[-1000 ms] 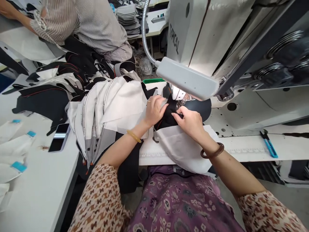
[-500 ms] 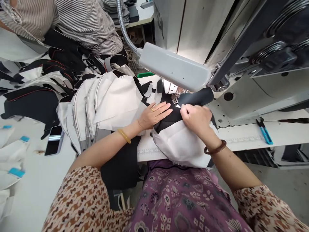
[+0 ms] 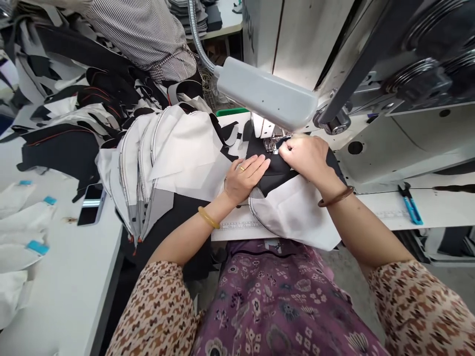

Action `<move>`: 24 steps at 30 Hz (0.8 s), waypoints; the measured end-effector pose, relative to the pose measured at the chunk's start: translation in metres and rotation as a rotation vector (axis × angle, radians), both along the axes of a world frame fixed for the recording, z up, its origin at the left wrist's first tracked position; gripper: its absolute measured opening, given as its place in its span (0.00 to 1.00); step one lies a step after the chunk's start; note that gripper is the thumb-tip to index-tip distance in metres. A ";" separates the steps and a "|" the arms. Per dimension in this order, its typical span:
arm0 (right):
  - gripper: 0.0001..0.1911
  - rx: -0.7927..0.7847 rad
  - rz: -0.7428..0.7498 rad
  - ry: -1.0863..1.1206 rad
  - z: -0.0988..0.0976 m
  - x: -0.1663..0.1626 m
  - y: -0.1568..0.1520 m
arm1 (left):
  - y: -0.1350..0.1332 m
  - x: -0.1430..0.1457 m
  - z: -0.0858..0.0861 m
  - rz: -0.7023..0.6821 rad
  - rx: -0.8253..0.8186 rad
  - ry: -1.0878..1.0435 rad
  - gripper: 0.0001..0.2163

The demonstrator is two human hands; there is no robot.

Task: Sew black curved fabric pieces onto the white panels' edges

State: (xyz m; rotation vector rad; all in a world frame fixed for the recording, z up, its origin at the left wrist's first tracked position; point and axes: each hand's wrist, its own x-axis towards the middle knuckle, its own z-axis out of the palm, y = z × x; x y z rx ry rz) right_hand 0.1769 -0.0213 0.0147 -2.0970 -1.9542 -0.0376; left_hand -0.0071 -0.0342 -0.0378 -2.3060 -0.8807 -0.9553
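Note:
A black and white fabric piece [image 3: 297,210] lies on the bed of a sewing machine [image 3: 389,148], its black part running under the presser foot [image 3: 272,143]. My left hand [image 3: 245,178] rests flat on the black fabric just left of the foot, fingers stretched out side by side. Right of the foot, my right hand [image 3: 306,153] is closed with thumb and fingers pinching the black fabric. The fingertips of that hand are partly hidden. A grey lamp [image 3: 267,91] hangs over the needle area and covers part of it.
Left of my arm lies a pile of white zippered panels [image 3: 178,153]. A phone [image 3: 90,203] is on the white table [image 3: 70,277]. Blue-handled nippers [image 3: 411,205] lie at the right. Dark cut pieces [image 3: 61,151] are heaped near a person in a striped garment [image 3: 144,34].
The fabric has turned and shifted right, its white part swinging outward. My right hand has moved up beside the presser foot, while my left hand stays flat. The camera view has shifted slightly.

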 end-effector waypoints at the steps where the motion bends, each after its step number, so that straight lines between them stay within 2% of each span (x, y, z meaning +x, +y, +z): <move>1: 0.17 -0.011 0.001 -0.008 0.000 0.001 0.005 | -0.001 0.003 0.000 0.017 -0.011 -0.016 0.13; 11: 0.17 -0.023 0.076 -0.001 -0.008 0.009 0.034 | -0.016 0.024 0.008 0.094 -0.252 -0.116 0.15; 18: 0.16 -0.042 0.090 0.008 -0.006 0.009 0.036 | -0.017 0.027 0.005 0.108 -0.244 -0.089 0.15; 24: 0.16 -0.026 0.079 0.025 -0.006 0.007 0.033 | -0.016 0.023 0.006 0.084 -0.138 0.005 0.14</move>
